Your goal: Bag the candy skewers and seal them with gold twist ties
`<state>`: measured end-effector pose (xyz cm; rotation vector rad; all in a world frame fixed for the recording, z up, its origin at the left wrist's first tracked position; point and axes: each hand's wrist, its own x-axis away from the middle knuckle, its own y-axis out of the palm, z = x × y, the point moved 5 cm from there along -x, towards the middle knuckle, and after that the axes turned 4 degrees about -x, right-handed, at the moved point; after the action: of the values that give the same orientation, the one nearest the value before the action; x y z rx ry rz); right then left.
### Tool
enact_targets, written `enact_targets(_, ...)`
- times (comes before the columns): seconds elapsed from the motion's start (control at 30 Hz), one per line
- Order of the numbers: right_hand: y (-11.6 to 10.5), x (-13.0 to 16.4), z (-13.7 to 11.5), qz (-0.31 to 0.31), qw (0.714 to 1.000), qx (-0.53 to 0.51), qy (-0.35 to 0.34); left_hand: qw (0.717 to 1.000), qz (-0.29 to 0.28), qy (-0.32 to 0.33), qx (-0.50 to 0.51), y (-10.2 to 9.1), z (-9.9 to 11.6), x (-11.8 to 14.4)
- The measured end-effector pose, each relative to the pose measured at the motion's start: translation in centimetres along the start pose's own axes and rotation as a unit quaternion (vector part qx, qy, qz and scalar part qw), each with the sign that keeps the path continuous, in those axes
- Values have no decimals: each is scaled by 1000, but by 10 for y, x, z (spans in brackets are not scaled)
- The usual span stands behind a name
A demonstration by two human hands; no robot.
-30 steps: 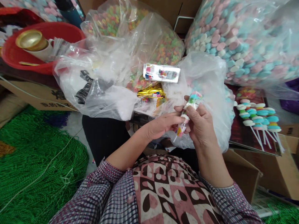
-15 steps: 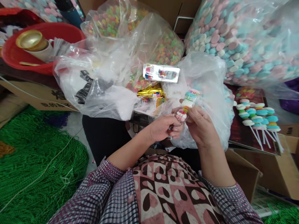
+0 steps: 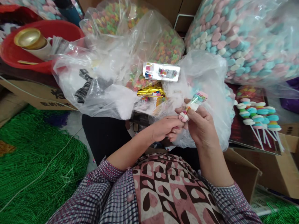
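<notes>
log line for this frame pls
left hand: steadies candy skewer | right hand: grips skewer | behind: clear bag

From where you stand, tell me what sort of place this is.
Probably a small candy-packing workspace, home or workshop. Big clear bags of pastel candy discs and coloured candy rings crowd the space, finished candy skewers lie on a cardboard box, and both hands hold a candy stick.
</notes>
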<state>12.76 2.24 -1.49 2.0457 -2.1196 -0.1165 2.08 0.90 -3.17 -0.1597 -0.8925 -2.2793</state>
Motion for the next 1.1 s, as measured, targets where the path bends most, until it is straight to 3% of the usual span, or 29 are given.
enact_targets(0.1,1,1,-9,-70,998,-6,5,988,-135,-38,60,13,-3,6)
enact_targets(0.17,0,1,-11,-71,997,-5,2,987,-146,-25,62,14,-3,7)
enact_targets(0.23,0,-1,-9,-34,999,0,-9,995,-95,14,19,10,-3,5)
enact_targets(0.3,0,-3,-5,21,999,-2,-37,995,9,71,-76,1,1,1)
enact_targets(0.4,1,-4,-3,84,993,-16,-75,935,219,153,-234,-12,12,4)
enact_targets(0.43,1,-4,-3,91,992,-18,-81,914,261,168,-260,-14,15,6)
enact_targets(0.5,2,-5,-6,66,995,-11,-69,919,258,168,-247,-14,16,9)
enact_targets(0.6,7,-7,-12,-29,999,5,-40,983,99,103,-119,-6,7,10)
enact_targets(0.67,10,-9,-13,-48,998,10,-42,995,40,74,-55,-4,4,13)
enact_targets(0.7,11,-11,-13,-34,998,10,-53,993,58,82,-56,-7,6,15)
enact_targets(0.77,17,-16,-12,7,997,6,-79,968,173,138,-122,-21,14,19)
enact_targets(0.87,33,-27,-11,11,994,28,-104,888,338,212,-230,-41,30,33)
enact_targets(0.93,45,-40,-15,-25,989,91,-116,871,373,245,-206,-53,36,40)
enact_targets(1.0,53,-55,-20,-51,968,197,-147,878,378,276,-101,-68,40,47)
enact_targets(1.1,65,-79,-18,-73,884,419,-192,871,376,304,83,-88,43,56)
